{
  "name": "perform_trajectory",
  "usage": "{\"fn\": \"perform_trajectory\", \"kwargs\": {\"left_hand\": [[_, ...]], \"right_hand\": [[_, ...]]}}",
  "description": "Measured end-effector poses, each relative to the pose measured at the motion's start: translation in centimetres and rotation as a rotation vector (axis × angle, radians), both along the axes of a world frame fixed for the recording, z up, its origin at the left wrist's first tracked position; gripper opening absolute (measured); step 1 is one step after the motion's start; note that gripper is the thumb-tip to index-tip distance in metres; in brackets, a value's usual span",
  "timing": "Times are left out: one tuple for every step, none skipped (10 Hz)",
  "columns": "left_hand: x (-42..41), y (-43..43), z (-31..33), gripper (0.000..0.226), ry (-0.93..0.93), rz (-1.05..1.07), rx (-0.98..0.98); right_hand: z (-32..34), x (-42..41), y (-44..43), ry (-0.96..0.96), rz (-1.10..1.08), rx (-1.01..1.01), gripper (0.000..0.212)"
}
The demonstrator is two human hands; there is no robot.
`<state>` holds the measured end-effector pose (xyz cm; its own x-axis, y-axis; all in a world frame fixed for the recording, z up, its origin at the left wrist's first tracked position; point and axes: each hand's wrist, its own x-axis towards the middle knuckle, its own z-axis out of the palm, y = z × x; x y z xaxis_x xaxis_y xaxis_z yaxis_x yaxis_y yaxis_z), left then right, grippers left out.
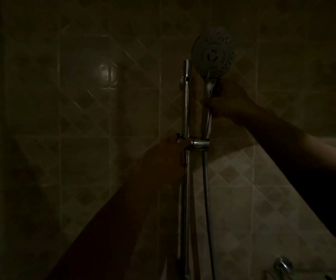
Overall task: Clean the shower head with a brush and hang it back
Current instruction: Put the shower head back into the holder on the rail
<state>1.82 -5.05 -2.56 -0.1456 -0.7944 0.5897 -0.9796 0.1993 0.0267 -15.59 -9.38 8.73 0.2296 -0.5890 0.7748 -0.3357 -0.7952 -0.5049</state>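
The scene is very dark. A round shower head (213,52) stands upright, its handle seated in the chrome holder (201,143) on a vertical slide rail (186,110). My right hand (229,102) is wrapped around the handle just below the head. My left hand (169,156) grips the rail at the holder's left side. A metal hose (207,199) hangs down from the holder. No brush is visible.
Tiled wall with a diamond pattern fills the background; a lighter patch lies at lower right. A chrome tap fitting (283,264) shows at the bottom right. A round reflection or wall fixture (107,74) sits left of the rail.
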Motion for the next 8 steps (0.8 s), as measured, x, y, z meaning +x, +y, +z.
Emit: {"fn": "perform_trajectory", "kwargs": {"left_hand": [[0.0, 0.2, 0.1, 0.072, 0.009, -0.026, 0.002], [-0.1, 0.3, -0.1, 0.07, -0.002, -0.034, -0.026], [0.0, 0.2, -0.3, 0.071, 0.016, -0.042, -0.025], [-0.1, 0.4, -0.5, 0.072, 0.015, -0.04, -0.019], [-0.2, 0.6, -0.5, 0.074, -0.003, -0.022, -0.015], [-0.1, 0.8, -0.3, 0.071, -0.035, 0.003, -0.014], [0.3, 0.9, 0.9, 0.066, 0.006, -0.055, 0.05], [1.0, 2.5, 0.9, 0.06, 0.123, -0.187, 0.04]], "right_hand": [[-1.2, 0.7, -0.7, 0.039, -0.063, -0.042, 0.033], [-1.5, 0.5, -1.0, -0.025, 0.0, -0.019, 0.021], [-2.0, 0.3, -1.3, -0.027, -0.045, -0.054, 0.032], [-2.6, 0.8, -1.3, -0.009, -0.089, -0.118, 0.035], [-3.2, 1.0, -1.2, -0.012, -0.112, -0.131, 0.035], [-3.8, 1.3, -1.0, -0.058, -0.096, -0.067, 0.037], [-3.7, 1.2, 0.1, 0.018, -0.088, 0.033, 0.031], [-4.7, 0.3, 1.0, 0.18, -0.173, 0.057, 0.034]]}}
